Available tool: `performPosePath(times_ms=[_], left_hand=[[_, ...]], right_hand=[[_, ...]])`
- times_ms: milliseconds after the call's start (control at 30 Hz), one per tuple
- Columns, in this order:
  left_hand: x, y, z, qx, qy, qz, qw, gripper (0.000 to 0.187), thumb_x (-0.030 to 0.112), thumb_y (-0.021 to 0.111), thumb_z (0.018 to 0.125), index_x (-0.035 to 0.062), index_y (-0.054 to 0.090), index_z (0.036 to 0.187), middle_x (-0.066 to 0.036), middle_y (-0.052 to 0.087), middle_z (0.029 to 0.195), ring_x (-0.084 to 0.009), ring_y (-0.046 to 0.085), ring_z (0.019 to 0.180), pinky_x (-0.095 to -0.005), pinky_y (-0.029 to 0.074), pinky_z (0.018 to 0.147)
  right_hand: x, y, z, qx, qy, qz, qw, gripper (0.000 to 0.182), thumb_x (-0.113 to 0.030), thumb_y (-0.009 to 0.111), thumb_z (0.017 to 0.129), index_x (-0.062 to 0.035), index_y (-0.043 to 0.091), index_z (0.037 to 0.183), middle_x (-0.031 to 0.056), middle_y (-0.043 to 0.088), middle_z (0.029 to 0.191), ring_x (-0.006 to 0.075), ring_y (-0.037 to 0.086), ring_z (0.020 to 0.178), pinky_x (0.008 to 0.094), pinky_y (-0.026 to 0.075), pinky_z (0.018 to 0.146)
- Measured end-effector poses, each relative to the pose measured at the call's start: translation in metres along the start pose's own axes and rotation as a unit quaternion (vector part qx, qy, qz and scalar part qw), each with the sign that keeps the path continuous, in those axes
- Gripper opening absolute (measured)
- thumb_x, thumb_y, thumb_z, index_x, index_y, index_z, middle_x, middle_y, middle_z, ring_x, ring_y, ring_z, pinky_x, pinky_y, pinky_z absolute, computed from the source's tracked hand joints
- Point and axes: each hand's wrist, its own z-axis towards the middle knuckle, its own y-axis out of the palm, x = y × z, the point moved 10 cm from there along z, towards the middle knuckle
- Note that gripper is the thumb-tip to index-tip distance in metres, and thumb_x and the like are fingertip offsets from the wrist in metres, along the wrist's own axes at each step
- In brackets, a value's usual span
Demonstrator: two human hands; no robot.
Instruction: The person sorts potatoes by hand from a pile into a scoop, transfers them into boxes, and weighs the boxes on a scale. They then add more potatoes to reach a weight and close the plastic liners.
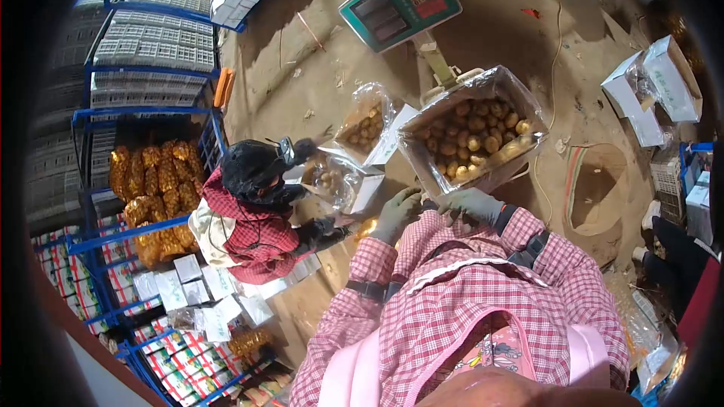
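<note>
A carton of potatoes (475,132), lined with clear plastic, sits on the scale in front of me. Both my hands wear grey-green gloves. My left hand (397,215) is by my knee, just below the carton's near left corner, its fingers curled together; what they hold, if anything, is hidden. Close to the carton's near edge, my right hand (471,206) rests over my lap with its fingers slightly apart and nothing visible in them. The scale's green display (401,6) stands behind the carton. Two smaller lined boxes (367,126) of potatoes stand to the left.
A co-worker (253,211) in a red checked top bends over the smaller boxes at left. Blue racks (151,113) hold stacked crates and netted potato bags (154,181). Open white boxes (656,87) and a sack (596,188) lie at right. A cable (556,68) crosses the floor.
</note>
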Motion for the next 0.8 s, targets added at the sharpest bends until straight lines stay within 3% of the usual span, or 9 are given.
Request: performPosePath(times_ms=[67, 200, 333, 433, 633, 800], left_hand=[[-0.004, 0.004, -0.005, 0.006, 0.0, -0.01, 1.0, 0.039, 0.023, 0.059, 0.098, 0.0021, 0.059, 0.131, -0.004, 0.067, 0.099, -0.0109, 0.062, 0.079, -0.0235, 0.051, 0.07], [0.004, 0.019, -0.017, -0.001, 0.028, 0.011, 1.0, 0.039, 0.022, 0.059, 0.098, 0.0012, 0.059, 0.131, -0.006, 0.068, 0.102, -0.0124, 0.063, 0.081, -0.0244, 0.053, 0.073], [-0.013, 0.024, -0.024, -0.014, -0.001, 0.01, 1.0, 0.038, 0.022, 0.062, 0.098, 0.0032, 0.06, 0.131, -0.007, 0.067, 0.115, -0.0161, 0.066, 0.094, -0.0293, 0.056, 0.079], [-0.025, 0.024, -0.028, -0.012, -0.019, 0.017, 1.0, 0.04, 0.024, 0.062, 0.098, 0.003, 0.059, 0.132, -0.008, 0.066, 0.116, -0.0172, 0.067, 0.094, -0.0306, 0.057, 0.08], [-0.039, 0.02, -0.032, -0.004, -0.022, 0.023, 0.999, 0.04, 0.024, 0.062, 0.098, 0.0048, 0.059, 0.133, -0.007, 0.067, 0.114, -0.0167, 0.066, 0.087, -0.0301, 0.057, 0.078], [-0.048, -0.001, -0.029, 0.011, -0.021, -0.034, 0.999, 0.039, 0.023, 0.063, 0.096, 0.0016, 0.06, 0.129, -0.004, 0.066, 0.101, -0.0123, 0.061, 0.078, -0.0258, 0.052, 0.068]], right_hand=[[0.004, -0.01, 0.001, 0.004, -0.074, 0.01, 0.997, 0.031, -0.025, 0.055, 0.099, -0.0003, 0.072, 0.107, 0.0133, 0.072, 0.084, 0.0162, 0.062, 0.054, 0.0271, 0.051, 0.047], [0.006, -0.015, -0.024, 0.005, -0.019, 0.029, 0.999, 0.028, -0.016, 0.052, 0.098, 0.0031, 0.072, 0.102, 0.0146, 0.073, 0.092, 0.0185, 0.068, 0.069, 0.0298, 0.052, 0.049], [0.015, -0.023, -0.047, 0.056, 0.022, 0.033, 0.998, 0.03, -0.019, 0.051, 0.1, 0.0016, 0.071, 0.106, 0.014, 0.072, 0.091, 0.0189, 0.068, 0.067, 0.0282, 0.052, 0.048], [0.023, -0.026, -0.057, 0.069, 0.017, 0.038, 0.997, 0.03, -0.021, 0.051, 0.1, 0.0009, 0.07, 0.108, 0.0132, 0.072, 0.089, 0.0189, 0.067, 0.065, 0.0281, 0.052, 0.047], [0.032, -0.021, -0.07, 0.074, 0.022, 0.035, 0.996, 0.031, -0.022, 0.053, 0.099, 0.0015, 0.071, 0.107, 0.0118, 0.071, 0.09, 0.0193, 0.065, 0.062, 0.03, 0.051, 0.043], [0.044, -0.016, -0.06, 0.072, 0.036, 0.05, 0.996, 0.03, -0.023, 0.054, 0.099, 0.0, 0.071, 0.106, 0.0107, 0.07, 0.085, 0.0181, 0.064, 0.056, 0.0291, 0.048, 0.039]])
